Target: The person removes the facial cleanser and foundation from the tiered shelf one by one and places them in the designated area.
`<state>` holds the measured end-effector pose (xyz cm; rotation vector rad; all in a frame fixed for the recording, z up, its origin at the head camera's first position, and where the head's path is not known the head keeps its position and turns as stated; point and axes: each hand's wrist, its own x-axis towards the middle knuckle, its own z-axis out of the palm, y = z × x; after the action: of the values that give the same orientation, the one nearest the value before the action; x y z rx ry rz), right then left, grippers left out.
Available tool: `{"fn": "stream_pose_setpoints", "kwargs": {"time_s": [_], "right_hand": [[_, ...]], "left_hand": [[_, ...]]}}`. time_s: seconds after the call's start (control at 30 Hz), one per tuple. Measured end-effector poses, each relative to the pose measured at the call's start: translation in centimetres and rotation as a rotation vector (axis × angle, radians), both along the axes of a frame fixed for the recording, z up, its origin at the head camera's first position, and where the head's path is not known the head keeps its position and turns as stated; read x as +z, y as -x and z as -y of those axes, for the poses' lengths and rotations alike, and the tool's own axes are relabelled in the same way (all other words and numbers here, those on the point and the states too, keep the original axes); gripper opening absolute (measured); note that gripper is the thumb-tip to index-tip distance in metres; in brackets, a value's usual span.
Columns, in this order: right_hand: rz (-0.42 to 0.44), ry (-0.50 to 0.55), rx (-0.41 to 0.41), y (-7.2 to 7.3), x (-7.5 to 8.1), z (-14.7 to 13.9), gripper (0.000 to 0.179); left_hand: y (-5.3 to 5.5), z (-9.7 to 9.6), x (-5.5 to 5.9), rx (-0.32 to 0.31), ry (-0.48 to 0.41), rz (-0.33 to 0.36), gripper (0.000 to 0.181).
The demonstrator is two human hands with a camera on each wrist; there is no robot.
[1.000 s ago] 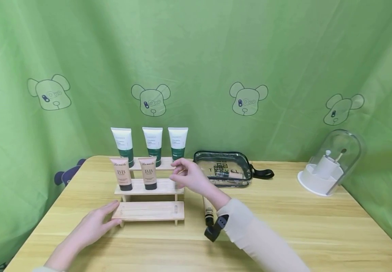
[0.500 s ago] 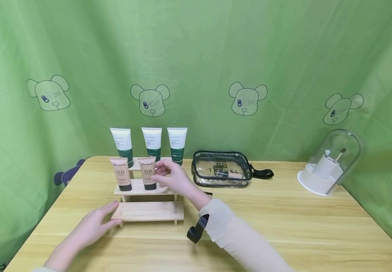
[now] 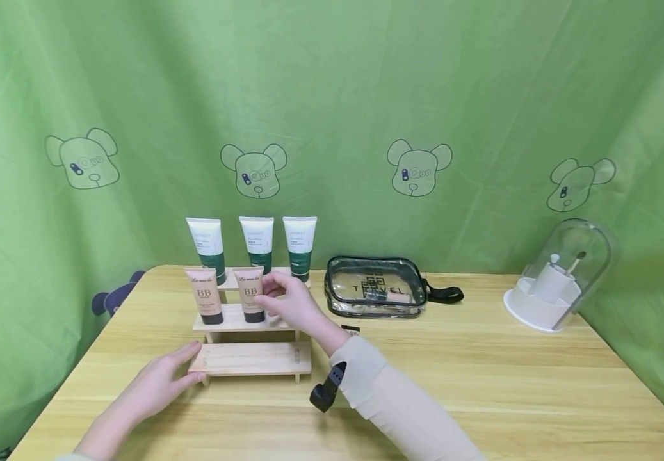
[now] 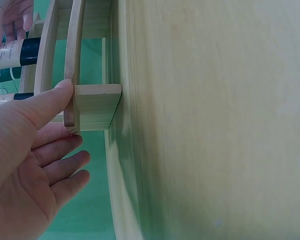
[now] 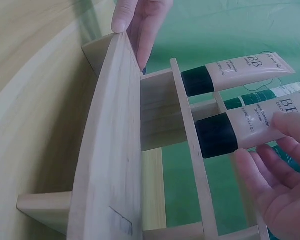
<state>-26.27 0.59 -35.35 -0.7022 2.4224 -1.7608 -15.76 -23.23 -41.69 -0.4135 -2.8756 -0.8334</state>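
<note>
A three-step wooden display stand [image 3: 253, 358] is on the table. My left hand [image 3: 161, 381] grips the left end of its lowest step, thumb on one face and index finger on the other in the left wrist view. On the middle step, two pink BB cream tubes stand upright on black caps. My right hand [image 3: 294, 304] pinches the right BB cream tube [image 5: 257, 120], its thumb on the front and fingers at the side and behind. The left BB cream tube [image 3: 205, 294] stands apart from it. Several white-and-green tubes [image 3: 299, 240] stand along the top step.
A clear travel pouch [image 3: 374, 288] with a black strap lies right of the stand, small items inside. Part of a dark-ended item [image 3: 351, 330] shows behind the right wrist. A domed brush holder [image 3: 547, 288] stands at the far right. A green curtain [image 3: 332, 96] hangs behind.
My right hand has moved left from the right end of the middle step to the right BB cream tube and taken hold of it. The left hand stays at the lowest step.
</note>
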Motion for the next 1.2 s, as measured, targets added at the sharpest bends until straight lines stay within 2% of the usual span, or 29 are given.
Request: {"fn": "stream_pose_setpoints", "kwargs": {"time_s": [0.1, 0.33, 0.53, 0.8, 0.97, 1.2], "right_hand": [[0.008, 0.001, 0.003, 0.1, 0.0, 0.1, 0.023], [-0.046, -0.036, -0.01, -0.1, -0.1, -0.1, 0.022], [-0.062, -0.008, -0.022, -0.6, 0.4, -1.4, 0.024], [-0.095, 0.046, 0.004, -1.5, 0.9, -4.9, 0.022], [-0.061, 0.078, -0.011, -2.1, 0.9, -7.6, 0.024], [-0.007, 0.006, -0.088, -2.8, 0.3, -11.9, 0.025]], "left_hand": [[0.0, 0.0, 0.0, 0.0, -0.003, 0.002, 0.058], [-0.1, 0.0, -0.1, 0.001, 0.001, 0.0, 0.058], [0.0, 0.0, -0.1, -0.003, -0.004, 0.005, 0.058], [0.1, 0.0, 0.1, -0.003, 0.001, -0.003, 0.057], [0.1, 0.0, 0.1, -0.004, 0.006, -0.003, 0.057], [0.0, 0.0, 0.1, -0.004, -0.001, 0.011, 0.058]]}}
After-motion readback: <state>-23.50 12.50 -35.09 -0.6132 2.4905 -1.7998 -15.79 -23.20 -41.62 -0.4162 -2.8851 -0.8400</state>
